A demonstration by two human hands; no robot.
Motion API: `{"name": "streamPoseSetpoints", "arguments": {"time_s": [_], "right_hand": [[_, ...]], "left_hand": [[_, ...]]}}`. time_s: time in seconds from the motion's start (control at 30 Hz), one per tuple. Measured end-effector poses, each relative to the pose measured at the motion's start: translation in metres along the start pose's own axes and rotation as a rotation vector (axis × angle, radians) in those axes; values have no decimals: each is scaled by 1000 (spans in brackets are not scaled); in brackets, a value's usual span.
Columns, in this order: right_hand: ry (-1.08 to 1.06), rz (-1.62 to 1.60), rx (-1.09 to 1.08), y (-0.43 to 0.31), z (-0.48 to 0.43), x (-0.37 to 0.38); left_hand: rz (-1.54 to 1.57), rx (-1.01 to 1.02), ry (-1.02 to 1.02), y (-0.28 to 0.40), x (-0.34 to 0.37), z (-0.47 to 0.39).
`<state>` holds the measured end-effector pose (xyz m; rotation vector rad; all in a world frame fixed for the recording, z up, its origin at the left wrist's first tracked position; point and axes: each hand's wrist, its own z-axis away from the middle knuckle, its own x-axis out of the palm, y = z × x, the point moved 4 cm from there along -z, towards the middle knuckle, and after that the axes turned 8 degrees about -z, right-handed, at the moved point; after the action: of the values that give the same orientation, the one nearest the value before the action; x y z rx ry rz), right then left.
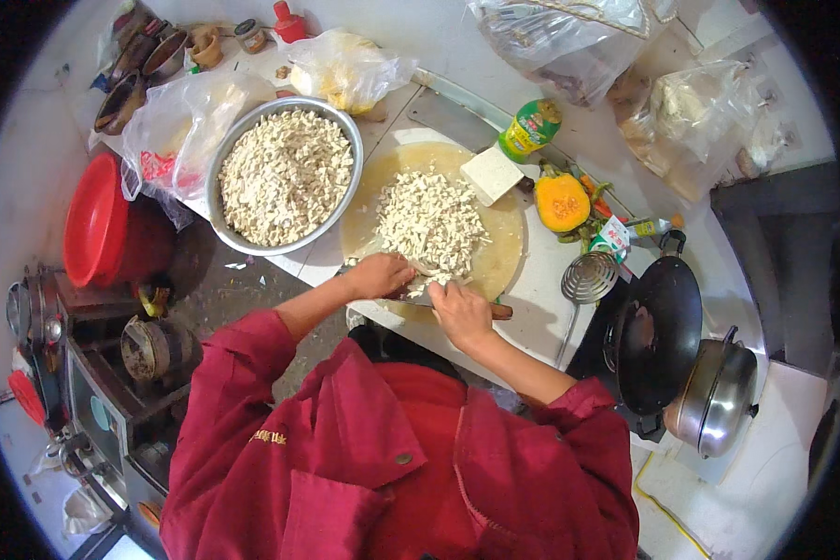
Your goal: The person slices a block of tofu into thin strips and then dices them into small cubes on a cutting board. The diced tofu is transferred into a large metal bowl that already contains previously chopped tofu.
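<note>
My right hand (463, 315) grips a kitchen knife, whose wooden handle (502, 311) sticks out to the right. The blade (413, 303) is mostly hidden along the near edge of the round cutting board (507, 245). Curled fingers of my left hand (380, 275) hold down pale food strips (430, 269), close to the knife. A heap of pale diced food (430, 217) covers the board's middle. On its far right edge sits a white block (492, 175), which looks like tofu. Left of the board stands a metal basin (355, 164) heaped with similar dice (283, 178).
Behind the board is a green bottle (530, 131); to the right lie a cut pumpkin (562, 201) and a slotted skimmer (589, 278). A black wok (658, 336) and a lidded steel pot (717, 399) stand farther right. Plastic bags (350, 66) and a red basin (94, 220) are left.
</note>
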<state>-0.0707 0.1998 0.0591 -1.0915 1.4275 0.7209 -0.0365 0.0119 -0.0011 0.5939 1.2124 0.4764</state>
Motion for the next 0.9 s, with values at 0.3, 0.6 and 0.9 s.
{"name": "streamPoseSetpoints", "arguments": {"time_s": [0.3, 0.6, 0.9], "right_hand": [[54, 13, 36, -6, -9, 5], [13, -28, 75, -21, -1, 15], [28, -52, 202, -1, 22, -10]], "left_hand": [[106, 288, 35, 49, -40, 27], [-5, 201, -67, -17, 1, -18], [-231, -23, -279, -29, -55, -7]]}}
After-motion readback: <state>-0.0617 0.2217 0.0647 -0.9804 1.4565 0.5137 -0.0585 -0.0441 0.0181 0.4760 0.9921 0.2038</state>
